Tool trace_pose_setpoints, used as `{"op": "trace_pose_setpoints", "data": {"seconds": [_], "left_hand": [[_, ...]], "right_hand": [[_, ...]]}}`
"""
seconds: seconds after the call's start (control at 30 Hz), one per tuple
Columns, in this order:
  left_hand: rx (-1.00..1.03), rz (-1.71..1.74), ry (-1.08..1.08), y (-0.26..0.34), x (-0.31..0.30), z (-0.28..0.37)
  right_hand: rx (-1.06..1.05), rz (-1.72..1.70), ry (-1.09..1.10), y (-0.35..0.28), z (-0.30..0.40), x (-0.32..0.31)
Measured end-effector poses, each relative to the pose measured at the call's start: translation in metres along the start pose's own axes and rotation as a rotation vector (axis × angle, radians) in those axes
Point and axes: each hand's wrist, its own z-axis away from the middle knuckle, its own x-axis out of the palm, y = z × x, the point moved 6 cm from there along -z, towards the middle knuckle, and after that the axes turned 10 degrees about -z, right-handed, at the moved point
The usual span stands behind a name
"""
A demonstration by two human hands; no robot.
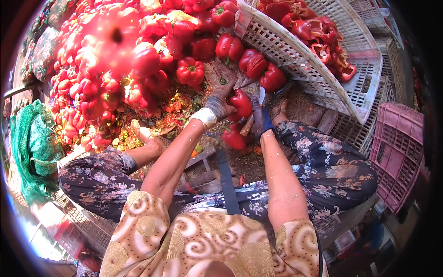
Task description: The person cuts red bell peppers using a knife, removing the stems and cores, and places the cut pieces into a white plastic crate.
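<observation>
A red bell pepper (241, 103) is between my two hands. My left hand (218, 103), in a dirty dark covering with a white band at the wrist, has its thumb and fingers around the pepper's left side. My right hand (260, 117), in a dark blue glove, grips a knife. The knife's wooden handle (247, 125) sticks out toward me, while its pale blade (262, 95) shows past the knuckles. Just below the hands lies another red pepper (234, 136) with a green stem. Whole peppers (190, 71) rest on the ground beyond my left hand.
A large heap of red peppers (104, 69) fills the left and far side. At right, a tilted white plastic crate (294, 52) holds cut peppers (322, 41). A pink crate (396, 152) stands farther right, and green netting (38, 149) lies left. Pepper scraps (173, 107) litter the ground.
</observation>
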Motion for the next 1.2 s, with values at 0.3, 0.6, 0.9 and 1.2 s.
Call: {"op": "trace_pose_setpoints", "data": {"seconds": [0.3, 0.6, 0.9, 1.2], "left_hand": [[0.242, -0.197, 0.649, 0.127, -0.175, 0.080], [0.124, 0.798, 0.460, 0.116, -0.195, 0.131], [0.019, 0.873, 0.660, 0.096, -0.199, 0.170], [0.180, 0.832, 0.784, 0.099, -0.204, 0.179]], "right_hand": [[0.060, -0.453, -0.383, -0.035, 0.044, 0.140], [-0.095, 0.260, -0.515, -0.046, 0.106, 0.203], [-0.895, 1.180, -0.098, -0.073, 0.141, 0.234], [-0.658, 1.146, -0.310, -0.040, 0.179, 0.243]]}}
